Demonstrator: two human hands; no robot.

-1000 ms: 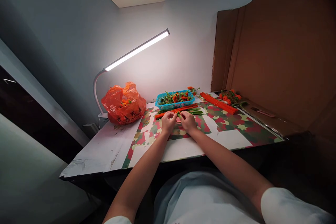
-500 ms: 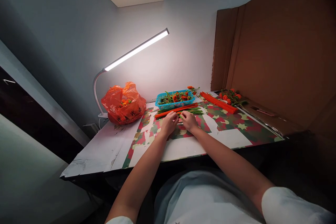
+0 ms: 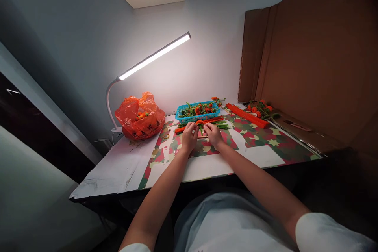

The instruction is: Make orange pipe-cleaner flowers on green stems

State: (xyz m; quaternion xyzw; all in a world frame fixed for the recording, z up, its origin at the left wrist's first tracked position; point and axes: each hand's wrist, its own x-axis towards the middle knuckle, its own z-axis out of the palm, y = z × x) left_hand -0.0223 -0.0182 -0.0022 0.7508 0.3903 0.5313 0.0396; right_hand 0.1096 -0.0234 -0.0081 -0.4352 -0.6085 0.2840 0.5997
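My left hand (image 3: 189, 138) and my right hand (image 3: 214, 135) meet over the camouflage-patterned mat (image 3: 254, 136). Both pinch a small flower piece (image 3: 200, 125) with an orange head and a green stem between the fingertips. Just beyond the fingers lie a bundle of orange stems (image 3: 203, 121) and green stems (image 3: 220, 125). A blue basket (image 3: 196, 112) holding several orange flowers stands behind them.
An orange plastic bag (image 3: 139, 116) with flowers sits at the back left beside the desk lamp (image 3: 153, 56). More orange stems (image 3: 246, 115) and finished flowers (image 3: 260, 108) lie at the back right. Brown cardboard (image 3: 307, 59) walls the right side. The desk edge (image 3: 189, 177) runs near my body.
An orange head now shows on the green stem between my fingertips. Both hands stayed in place with small finger movements.
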